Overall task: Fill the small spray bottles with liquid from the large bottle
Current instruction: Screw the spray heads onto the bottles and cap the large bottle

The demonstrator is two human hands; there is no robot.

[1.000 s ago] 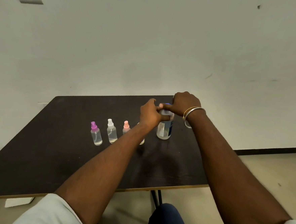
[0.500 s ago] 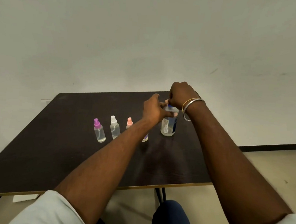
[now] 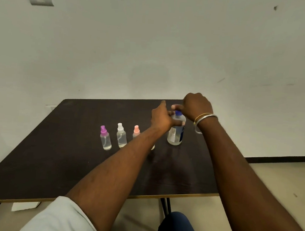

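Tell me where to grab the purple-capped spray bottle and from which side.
Grip the purple-capped spray bottle round its clear cylindrical body, below the cap, coming from its left. It stands upright at the row's left end, so that side is open; the white-capped bottle stands close on its right.

- Large bottle (image 3: 175, 135): clear plastic with a white-and-blue label, upright on the worktop (image 3: 72, 164). The left hand (image 3: 163, 117) grips its shoulder, and the right hand (image 3: 196, 105) curls over its blue cap (image 3: 178, 113).
- Purple-topped spray bottle (image 3: 105, 139): clear, upright, farthest to the left of the left hand.
- White-topped spray bottle (image 3: 121, 136): clear, upright, next in the row.
- Pink-topped spray bottle (image 3: 136, 131): nearest the left hand, partly hidden behind that forearm.
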